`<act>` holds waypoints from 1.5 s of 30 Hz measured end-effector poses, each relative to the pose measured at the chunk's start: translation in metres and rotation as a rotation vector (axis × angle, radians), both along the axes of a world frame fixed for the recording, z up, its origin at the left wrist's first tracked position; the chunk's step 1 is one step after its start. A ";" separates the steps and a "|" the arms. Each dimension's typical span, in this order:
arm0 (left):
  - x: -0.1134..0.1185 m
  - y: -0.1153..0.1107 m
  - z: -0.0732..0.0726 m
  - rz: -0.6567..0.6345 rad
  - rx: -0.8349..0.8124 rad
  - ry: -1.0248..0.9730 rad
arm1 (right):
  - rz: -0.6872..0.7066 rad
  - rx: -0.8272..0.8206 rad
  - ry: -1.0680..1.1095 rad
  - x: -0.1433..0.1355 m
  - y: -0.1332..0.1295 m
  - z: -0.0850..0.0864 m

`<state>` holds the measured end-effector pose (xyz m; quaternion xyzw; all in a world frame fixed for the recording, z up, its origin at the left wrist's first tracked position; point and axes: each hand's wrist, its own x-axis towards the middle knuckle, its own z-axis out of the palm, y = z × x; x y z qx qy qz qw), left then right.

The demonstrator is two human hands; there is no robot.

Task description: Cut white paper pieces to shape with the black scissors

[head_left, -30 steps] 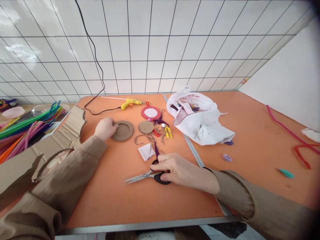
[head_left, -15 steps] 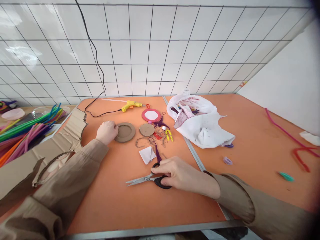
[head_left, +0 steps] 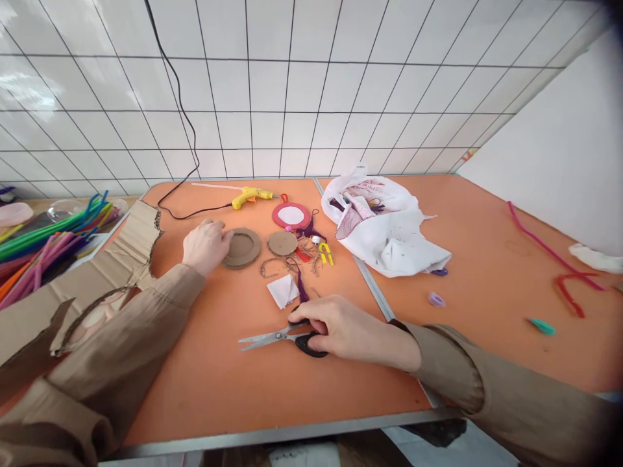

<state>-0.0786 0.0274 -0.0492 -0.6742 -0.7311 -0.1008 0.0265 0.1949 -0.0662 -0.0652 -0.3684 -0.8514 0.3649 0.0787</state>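
Note:
My left hand (head_left: 206,247) is at the left rim of a round cardboard piece (head_left: 252,253) with a sunken centre, its curled fingers against the edge. My right hand (head_left: 335,327) grips scissors (head_left: 278,336) by their black handles. The blades point left and are slightly parted, above the orange table. Just right of the round piece lies a smaller cardboard disc (head_left: 282,244). Cardboard scraps (head_left: 277,267), a folded white paper (head_left: 283,292) and a purple tassel (head_left: 301,287) lie between the disc and the scissors.
A yellow glue gun (head_left: 250,197) with a black cord lies behind, near a red-rimmed round piece (head_left: 291,215). At right is a white bag (head_left: 389,233). Cut cardboard (head_left: 111,250) and colourful pipe cleaners (head_left: 48,243) occupy the left. A tiled wall (head_left: 272,84) borders the table's back.
The view has shifted slightly, moving things left and up in the picture. My left fingers look a little more raised at the cardboard rim. The scissor blades are slightly further apart.

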 end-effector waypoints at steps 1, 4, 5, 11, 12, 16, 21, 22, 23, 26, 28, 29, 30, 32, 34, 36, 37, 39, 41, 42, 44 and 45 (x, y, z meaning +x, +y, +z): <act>0.008 -0.006 0.004 -0.065 0.027 -0.063 | 0.005 0.026 0.009 -0.001 -0.001 -0.002; 0.036 -0.028 0.010 -0.441 -0.118 -0.292 | 0.036 0.133 0.039 -0.002 -0.004 -0.010; 0.045 -0.036 0.008 -0.515 -0.173 -0.323 | 0.049 0.183 0.043 -0.001 -0.006 -0.012; 0.070 -0.065 -0.012 -0.472 -0.135 -0.104 | 0.156 0.636 0.011 0.003 -0.009 -0.024; 0.070 -0.065 -0.014 -0.471 -0.137 -0.092 | 0.187 0.707 0.020 0.003 -0.009 -0.025; 0.068 -0.062 -0.016 -0.512 -0.152 -0.101 | 0.327 0.844 0.114 0.002 -0.008 -0.028; 0.066 -0.059 -0.015 -0.520 -0.165 -0.200 | 0.304 0.684 0.077 0.001 -0.008 -0.025; 0.066 -0.058 -0.014 -0.508 -0.154 -0.246 | 0.284 0.608 0.054 0.001 -0.008 -0.024; 0.065 -0.057 -0.012 -0.494 -0.138 -0.309 | 0.263 0.524 0.043 0.000 -0.007 -0.022; 0.062 -0.051 -0.005 -0.446 -0.115 -0.652 | 0.162 0.272 0.079 -0.005 -0.007 -0.014; 0.061 -0.046 0.002 -0.421 -0.177 -0.996 | 0.074 0.140 0.108 -0.008 -0.008 -0.009; 0.060 -0.044 0.005 -0.404 -0.224 -1.137 | 0.040 0.096 0.114 -0.010 -0.008 -0.007; 0.060 -0.043 0.008 -0.383 -0.254 -1.229 | 0.017 0.070 0.114 -0.011 -0.008 -0.005; 0.059 -0.041 0.013 -0.320 -0.271 -1.335 | -0.005 0.069 0.092 -0.012 -0.009 -0.004; 0.060 -0.041 0.016 -0.256 -0.255 -1.424 | -0.033 0.126 0.052 -0.013 -0.008 -0.005; 0.061 -0.041 0.019 -0.224 -0.252 -1.525 | -0.051 0.194 0.023 -0.013 -0.007 -0.008; 0.062 -0.041 0.021 -0.220 -0.255 -1.564 | -0.049 0.214 0.025 -0.013 -0.006 -0.009; 0.064 -0.040 0.025 -0.220 -0.259 -1.616 | -0.020 0.208 0.054 -0.014 -0.004 -0.010; 0.067 -0.039 0.030 -0.219 -0.253 -1.649 | 0.012 0.147 0.095 -0.014 -0.002 -0.008; 0.069 -0.039 0.032 -0.218 -0.245 -1.660 | 0.012 0.097 0.117 -0.013 -0.001 -0.005; 0.073 -0.039 0.037 -0.217 -0.216 -1.672 | -0.061 -0.019 0.185 -0.011 0.002 0.002; 0.076 -0.039 0.039 -0.216 -0.198 -1.675 | -0.131 -0.080 0.242 -0.010 0.005 0.006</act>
